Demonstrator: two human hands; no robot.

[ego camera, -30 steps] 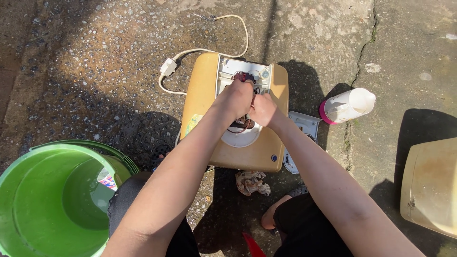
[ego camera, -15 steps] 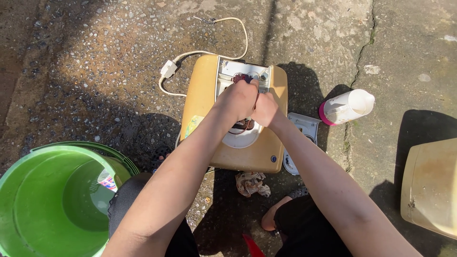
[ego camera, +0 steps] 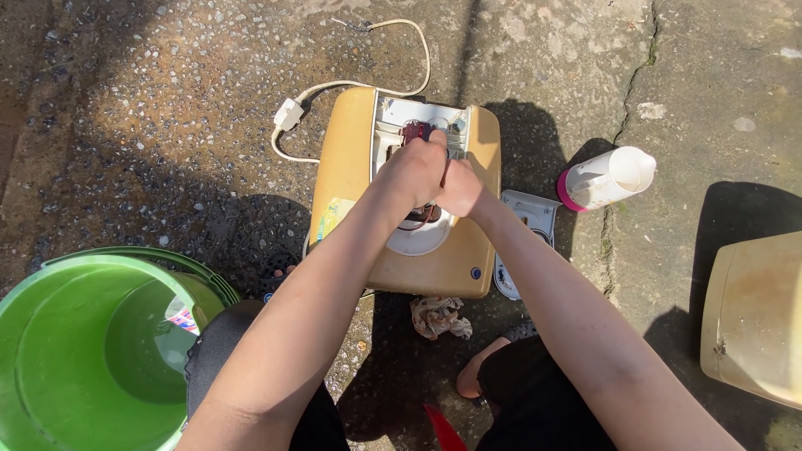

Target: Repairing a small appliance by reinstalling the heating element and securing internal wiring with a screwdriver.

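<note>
A yellow appliance [ego camera: 351, 179] lies on the ground with its white inner panel [ego camera: 422, 113] exposed. My left hand [ego camera: 411, 171] is over the panel, fingers curled, fingertips on a small dark red part [ego camera: 413, 129]. Pressed against it from the right, my right hand [ego camera: 461, 189] has its fingers closed. What it holds is hidden. Dark wires [ego camera: 422, 215] show just below both hands, over a white round plate [ego camera: 418, 238].
A white cord with a plug [ego camera: 288, 113] trails from the appliance's top left. A green bucket [ego camera: 50, 334] stands at the lower left, a white and pink jug [ego camera: 606, 177] lies at the right, and a white cover piece [ego camera: 526, 221] is beside the appliance. A crumpled rag [ego camera: 439, 316] lies below it, and a beige container [ego camera: 752, 317] is at the far right.
Both hands stay together over the open panel. My left hand's fingers have shifted slightly around the dark red part. Nothing else has moved.
</note>
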